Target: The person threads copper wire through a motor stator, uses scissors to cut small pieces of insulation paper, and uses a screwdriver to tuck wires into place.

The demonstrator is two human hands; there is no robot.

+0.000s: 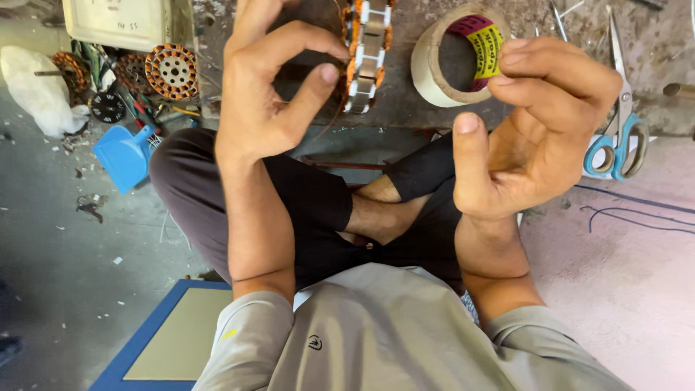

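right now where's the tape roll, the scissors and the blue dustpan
tape roll (428, 81): head view, on its pale outer wall
scissors (614, 148): head view, on the blue handle loops
blue dustpan (123, 158): head view, on its flat scoop

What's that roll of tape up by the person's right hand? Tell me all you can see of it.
The tape roll is a pale, cream-coloured ring with a thick cardboard-looking core, lying tilted on the grey work surface. A magenta and yellow label lines the inside of the core. The right hand pinches that label's edge with its fingertips. Scissors with blue handles lie apart, to its right.
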